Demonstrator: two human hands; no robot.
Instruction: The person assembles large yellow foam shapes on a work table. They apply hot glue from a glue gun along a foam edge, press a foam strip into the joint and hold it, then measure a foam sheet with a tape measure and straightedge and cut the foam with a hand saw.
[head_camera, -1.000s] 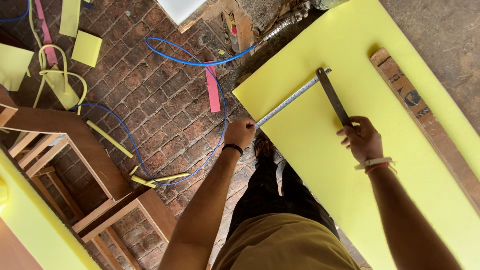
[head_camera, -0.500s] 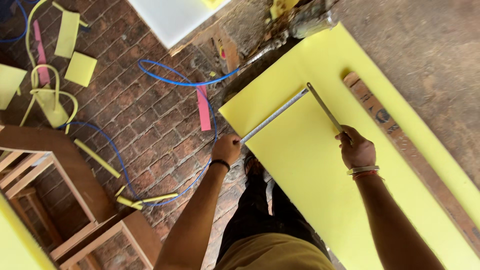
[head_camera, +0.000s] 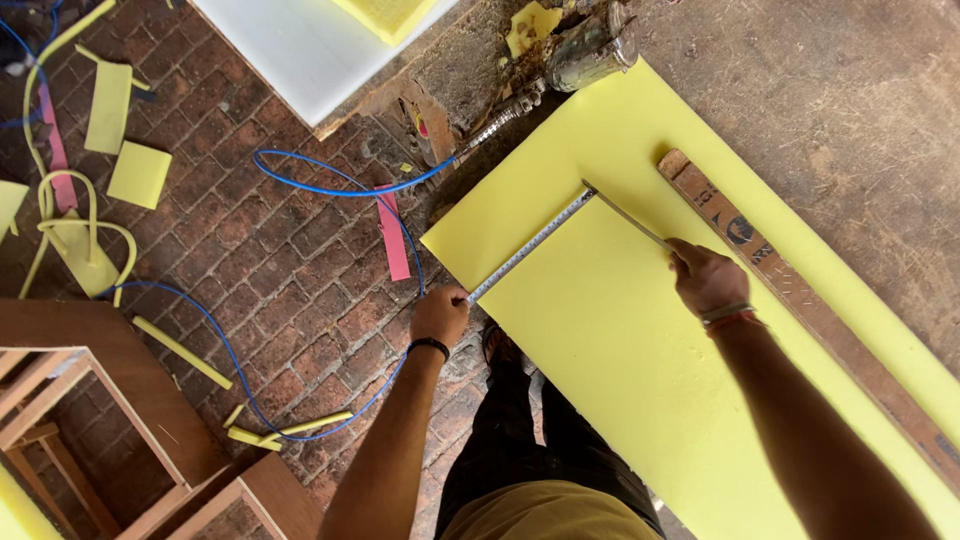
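Here, left hand (head_camera: 439, 314) pinches one tape measure (head_camera: 528, 247); right hand (head_camera: 706, 278) grips its other end on one yellow sheet (head_camera: 640, 350).

Left arm: reaches forward, nearly straight, a dark band at the wrist.
Left hand (head_camera: 440, 313): knuckles up, fingers curled into a pinch at the fingertips.
Right arm: stretches forward and inward, bands around the wrist.
Right hand (head_camera: 708, 278): closed, back facing the camera; the fingers seem tucked under, hidden from view.
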